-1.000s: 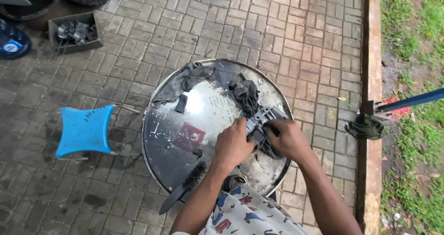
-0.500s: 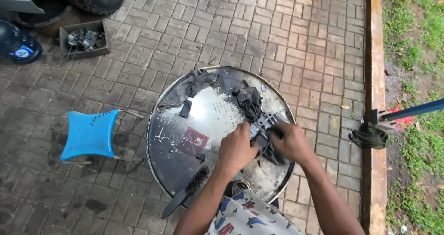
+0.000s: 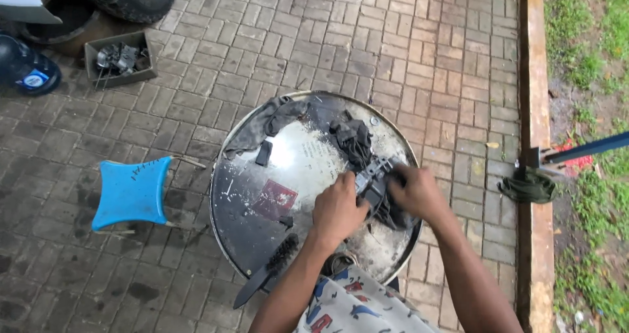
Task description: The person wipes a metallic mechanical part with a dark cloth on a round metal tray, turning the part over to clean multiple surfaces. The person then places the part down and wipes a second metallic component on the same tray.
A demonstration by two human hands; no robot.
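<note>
A dark grey metal part, blocky and grimy, lies near the right edge of the round drum top. A black rag lies just beyond it, a grey cloth at the far edge, a black brush at the near edge. The left hand has its grip closed on the part's left side; the right hand, blurred, presses its right side, grip unclear.

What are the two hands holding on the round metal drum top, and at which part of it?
A dark grey metal part: the left hand grips its left side, the right hand its right side.
</note>
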